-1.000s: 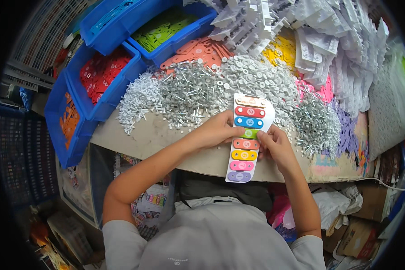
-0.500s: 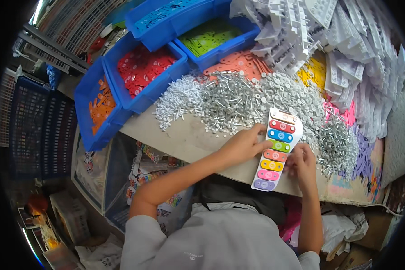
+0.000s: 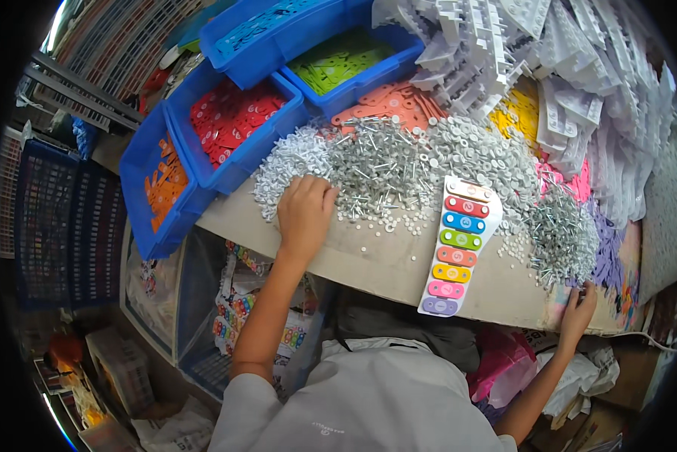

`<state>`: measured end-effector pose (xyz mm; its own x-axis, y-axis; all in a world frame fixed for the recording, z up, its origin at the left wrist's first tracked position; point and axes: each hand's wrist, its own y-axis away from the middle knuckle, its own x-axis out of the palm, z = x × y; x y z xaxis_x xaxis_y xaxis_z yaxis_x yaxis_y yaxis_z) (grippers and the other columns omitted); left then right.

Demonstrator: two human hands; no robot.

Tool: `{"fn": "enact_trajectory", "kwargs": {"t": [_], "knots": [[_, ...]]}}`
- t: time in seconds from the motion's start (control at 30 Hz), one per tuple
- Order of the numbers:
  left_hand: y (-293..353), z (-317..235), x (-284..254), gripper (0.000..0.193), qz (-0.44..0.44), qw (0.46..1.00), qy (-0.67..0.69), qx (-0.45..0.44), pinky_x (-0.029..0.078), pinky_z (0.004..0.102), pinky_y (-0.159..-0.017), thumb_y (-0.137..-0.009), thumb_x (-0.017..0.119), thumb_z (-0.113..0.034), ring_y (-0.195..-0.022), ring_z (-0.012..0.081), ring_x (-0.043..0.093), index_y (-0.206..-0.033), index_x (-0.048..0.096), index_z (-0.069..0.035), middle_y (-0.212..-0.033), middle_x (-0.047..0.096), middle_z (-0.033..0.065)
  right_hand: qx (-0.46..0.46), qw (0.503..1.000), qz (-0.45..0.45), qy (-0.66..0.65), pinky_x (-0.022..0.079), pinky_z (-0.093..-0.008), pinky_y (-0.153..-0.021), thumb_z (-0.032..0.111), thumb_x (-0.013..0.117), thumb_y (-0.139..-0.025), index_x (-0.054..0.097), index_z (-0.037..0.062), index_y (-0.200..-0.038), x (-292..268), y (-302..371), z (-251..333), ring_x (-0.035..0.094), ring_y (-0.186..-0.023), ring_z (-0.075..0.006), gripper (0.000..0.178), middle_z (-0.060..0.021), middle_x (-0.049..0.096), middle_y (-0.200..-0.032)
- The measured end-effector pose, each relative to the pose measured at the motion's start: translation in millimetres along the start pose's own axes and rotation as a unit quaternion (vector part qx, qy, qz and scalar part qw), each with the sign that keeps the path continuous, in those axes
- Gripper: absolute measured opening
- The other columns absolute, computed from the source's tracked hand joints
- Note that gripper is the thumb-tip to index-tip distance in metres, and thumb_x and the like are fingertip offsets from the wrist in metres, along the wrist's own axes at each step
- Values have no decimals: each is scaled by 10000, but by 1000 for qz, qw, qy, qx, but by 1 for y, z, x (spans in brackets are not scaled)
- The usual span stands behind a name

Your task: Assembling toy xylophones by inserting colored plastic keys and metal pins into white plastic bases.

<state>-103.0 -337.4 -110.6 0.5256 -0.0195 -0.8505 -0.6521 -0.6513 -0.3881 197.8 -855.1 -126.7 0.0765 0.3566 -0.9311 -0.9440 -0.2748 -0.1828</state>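
The toy xylophone (image 3: pixel 459 248) lies unheld on the table (image 3: pixel 353 260), upper four bars (image 3: pixel 462 239) white-capped, lower four apparently uncapped; left hand (image 3: pixel 304 214) at white pins (image 3: pixel 278 169), right hand (image 3: pixel 577 310) near purple pieces (image 3: pixel 606 248), both half-curled, contents indeterminable.

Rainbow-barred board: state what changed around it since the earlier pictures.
The left hand let go of the board and moved left and forward to the white pins; the right hand let go too and moved right to the purple strips' near end. The board stays at the tabletop's near edge; the blue bins look unchanged.
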Motion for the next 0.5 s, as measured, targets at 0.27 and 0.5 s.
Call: {"fn": "enact_trajectory", "kwargs": {"t": [0.27,0.5], "knots": [[0,-8,-6,81,35,997,23,-62,492,448,-766,-861,694,-116,-868,323,621,-885,648,-53,-854,649,98,16,993,-103,-51,475,-360,-762,154,622,-992,580,-31,-1036,1,6,22,563,-789,-244,194,-138,630,-886],[4,-20,-29,95,-37,954,251,-161,500,304,-702,-931,665,-84,-726,173,641,-997,639,-21,-862,691,69,41,989,-112,-91,467,-341,-709,175,619,-1003,572,-24,-945,-1,10,24,536,-735,-180,212,-103,595,-789]]}}
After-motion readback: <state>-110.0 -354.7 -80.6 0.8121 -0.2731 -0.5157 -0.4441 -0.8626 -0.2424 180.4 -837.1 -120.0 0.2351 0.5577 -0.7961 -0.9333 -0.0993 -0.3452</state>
